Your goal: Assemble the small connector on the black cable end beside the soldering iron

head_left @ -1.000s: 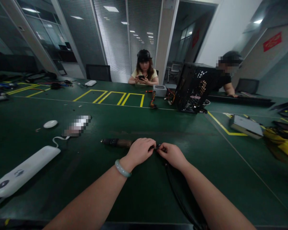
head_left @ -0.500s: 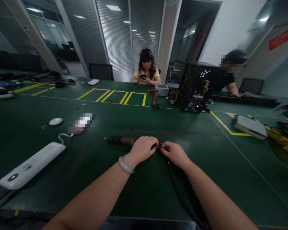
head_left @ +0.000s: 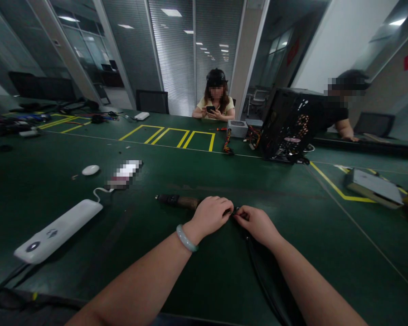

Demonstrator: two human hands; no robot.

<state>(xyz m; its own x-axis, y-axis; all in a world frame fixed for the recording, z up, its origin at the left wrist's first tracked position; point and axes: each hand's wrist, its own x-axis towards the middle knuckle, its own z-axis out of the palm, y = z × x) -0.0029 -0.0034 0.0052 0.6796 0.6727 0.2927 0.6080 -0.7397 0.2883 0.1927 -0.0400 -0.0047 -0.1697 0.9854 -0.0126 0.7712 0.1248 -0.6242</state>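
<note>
A rod-shaped tool [head_left: 187, 202], black at the front and brown along the body, lies across the green tabletop, its small metal tip pointing left. My left hand [head_left: 213, 215], wearing a pale bangle, is closed around the tool's right end and hides it. Just to the right, my right hand [head_left: 256, 224] pinches a small dark piece at that end, largely covered by the fingers. A black cable [head_left: 256, 267] runs from under my right hand down toward the table's front edge. Both hands are close together, fingertips almost touching.
A white power bank-like device [head_left: 59, 233] is cabled to a phone [head_left: 125, 173], beside a white oval object [head_left: 90, 170]. Farther back stand a black computer case [head_left: 285, 124] and a power supply [head_left: 237, 128]. A metal box [head_left: 374, 185] lies right. Two people sit opposite.
The view has shifted slightly, so everything appears a little farther right. Both hands keep their grip at the tool's right end, with only slight finger movement.
</note>
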